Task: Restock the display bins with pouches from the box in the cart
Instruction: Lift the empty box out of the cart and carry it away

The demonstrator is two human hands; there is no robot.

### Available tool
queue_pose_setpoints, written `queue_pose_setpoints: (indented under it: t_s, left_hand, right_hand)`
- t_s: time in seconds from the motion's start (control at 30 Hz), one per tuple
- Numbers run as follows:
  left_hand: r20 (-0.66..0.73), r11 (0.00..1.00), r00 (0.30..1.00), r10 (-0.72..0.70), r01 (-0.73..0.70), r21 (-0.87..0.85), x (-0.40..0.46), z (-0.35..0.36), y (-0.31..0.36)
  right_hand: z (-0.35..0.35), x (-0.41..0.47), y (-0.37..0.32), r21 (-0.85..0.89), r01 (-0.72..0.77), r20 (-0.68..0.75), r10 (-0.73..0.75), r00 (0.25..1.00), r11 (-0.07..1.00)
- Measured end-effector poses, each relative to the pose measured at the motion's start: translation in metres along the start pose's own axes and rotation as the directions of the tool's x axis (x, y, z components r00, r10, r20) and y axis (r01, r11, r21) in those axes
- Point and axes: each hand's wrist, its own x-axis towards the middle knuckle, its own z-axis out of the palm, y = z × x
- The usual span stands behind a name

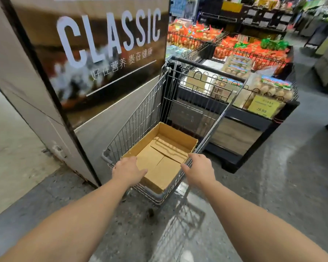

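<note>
An open cardboard box (160,157) sits inside a small wire shopping cart (146,129). The box is plain brown corrugated card, rectangular, with only its folded bottom flaps showing; no pouches are visible in it. It looks emptied, so the restocking run seems to be at or near its end.

Both hands are on the cart's near end. The left hand (128,170) rests on the near rim, over the box's near left corner, with fingers curled down; whether they close around the rim bar or simply rest cannot be told. The right hand (198,167) curls over the near right corner of the cart rim, thumb spread toward the box.

The likely step is moving the cart. The next move probably calls for a firm hold on the rim and a steady push or pull across the smooth, glossy floor (273,186).

Just left of the cart stands a tall pillar with a printed poster (102,53) reading "CLASSIC". Beyond the cart's far end, black wire-fenced display bins (254,82) hold clear cartons of eggs (273,89) and, farther back, orange net bags of produce (239,46).
</note>
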Motion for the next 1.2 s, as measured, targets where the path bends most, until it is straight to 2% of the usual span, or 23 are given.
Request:
queue_pose_setpoints:
  t_s: [0.23,0.4,0.57,0.67,0.87,1.0,1.1,1.13,1.2]
  left_hand:
    - [0.036,0.972,0.979,-0.201,0.203,-0.115,0.052,0.017,0.047]
    - [0.078,0.925,0.945,-0.317,0.326,-0.193,0.087,0.027,0.046]
    - [0.133,0.866,0.911,-0.391,0.413,-0.282,0.132,0.041,0.043]
    - [0.2,0.785,0.867,-0.456,0.498,-0.369,0.15,0.057,0.05]
    - [0.297,0.562,0.715,-0.632,0.688,-0.46,0.176,0.105,0.055]
    - [0.347,0.337,0.533,-0.772,0.806,-0.486,0.192,0.134,0.057]
    - [0.384,0.16,0.393,-0.836,0.842,-0.515,0.206,0.152,0.064]
    - [0.403,0.105,0.357,-0.843,0.843,-0.528,0.211,0.159,0.067]
    - [0.421,0.056,0.317,-0.85,0.849,-0.526,0.217,0.17,0.071]
  right_hand:
    - [-0.038,0.129,0.023,-0.122,0.14,0.052,-0.134,0.99,0.983]
    - [-0.012,0.195,-0.002,-0.113,0.255,0.196,-0.23,0.953,0.96]
    - [0.015,0.249,-0.007,-0.137,0.237,0.271,-0.194,0.943,0.962]
    - [0.021,0.29,0.001,-0.196,0.212,0.286,-0.151,0.946,0.957]
    - [0.046,0.376,0.026,-0.275,0.21,0.369,-0.099,0.924,0.938]
    - [0.072,0.439,0.041,-0.273,0.284,0.454,-0.137,0.881,0.919]
    - [0.092,0.48,0.05,-0.273,0.325,0.534,-0.138,0.834,0.905]
    - [0.099,0.492,0.053,-0.262,0.324,0.554,-0.134,0.822,0.909]
    - [0.113,0.512,0.057,-0.229,0.297,0.582,-0.114,0.805,0.927]
